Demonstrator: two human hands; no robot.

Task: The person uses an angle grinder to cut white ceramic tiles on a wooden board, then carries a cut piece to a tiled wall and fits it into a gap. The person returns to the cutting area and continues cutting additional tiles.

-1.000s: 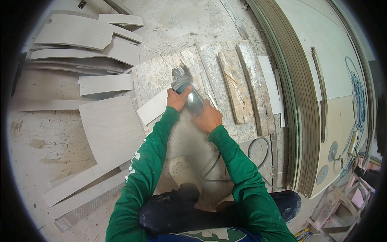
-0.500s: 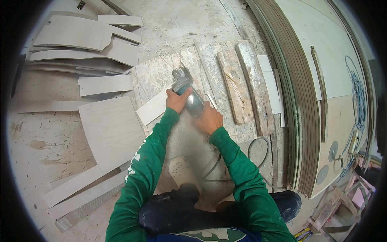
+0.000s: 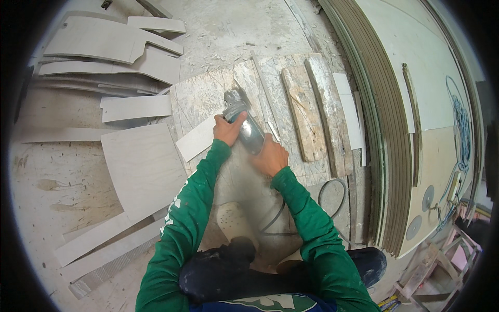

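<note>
Both of my hands hold a dusty angle grinder (image 3: 252, 134) over the dust-covered work board. My left hand (image 3: 227, 130) is closed round its front part, near the grinder's head. Around the rear of the body my right hand (image 3: 271, 156) is wrapped. The grinder's guard end points away from me, and its disc cannot be made out. A pale tile strip (image 3: 196, 139) lies on the board with its right end near my left hand and the grinder. Dust blurs the area just below my hands.
Pale cut tile pieces (image 3: 143, 166) lie at the left, several stacked further off. Two rough wooden planks (image 3: 304, 112) rest right of the grinder. A cable (image 3: 332, 195) loops by my right forearm. Large stacked sheets (image 3: 387, 130) stand along the right, with a coiled blue cord (image 3: 461, 125).
My hands and the grinder stay in nearly the same place. The whole view has shifted very slightly.
</note>
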